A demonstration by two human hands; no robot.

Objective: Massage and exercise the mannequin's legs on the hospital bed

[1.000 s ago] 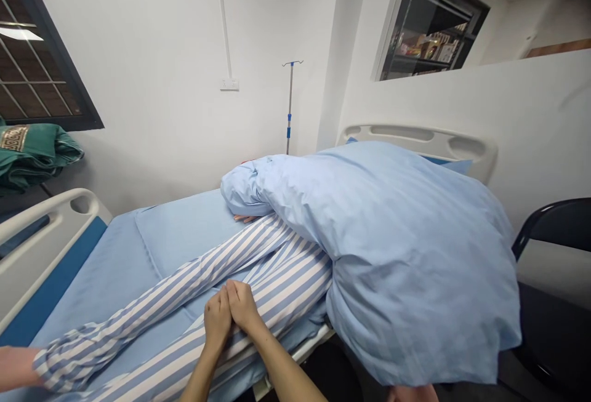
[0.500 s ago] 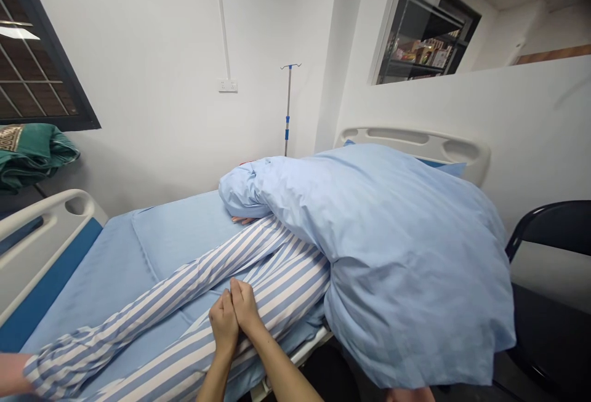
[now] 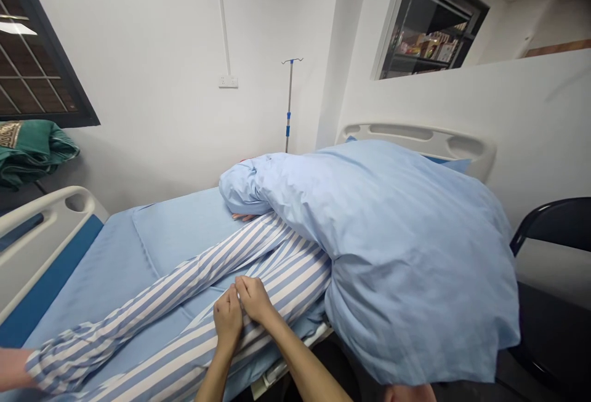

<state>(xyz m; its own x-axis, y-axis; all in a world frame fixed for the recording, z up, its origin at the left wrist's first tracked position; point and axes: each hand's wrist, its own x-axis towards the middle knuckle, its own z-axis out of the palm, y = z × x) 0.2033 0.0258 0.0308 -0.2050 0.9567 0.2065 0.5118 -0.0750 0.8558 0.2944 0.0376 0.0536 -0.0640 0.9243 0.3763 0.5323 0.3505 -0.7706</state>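
Observation:
A person in blue-and-white striped trousers (image 3: 194,303) lies on a hospital bed (image 3: 152,236). A light blue duvet (image 3: 392,248) covers the upper body. My left hand (image 3: 228,323) and my right hand (image 3: 255,298) rest side by side on the nearer striped leg, around the thigh. Both hands have curled fingers pressing into the fabric, fingertips touching each other. A bare foot (image 3: 12,368) shows at the lower left edge. The person's hand (image 3: 243,217) peeks out under the duvet's edge.
A white footboard with a blue panel (image 3: 41,236) stands at the left, a white headboard (image 3: 415,140) at the far right. An IV pole (image 3: 289,106) stands by the wall. A black chair (image 3: 554,229) is at the right. Green fabric (image 3: 32,149) lies at the far left.
My two hands have shifted a little up the leg toward the duvet and their fingers have curled more tightly into the striped fabric.

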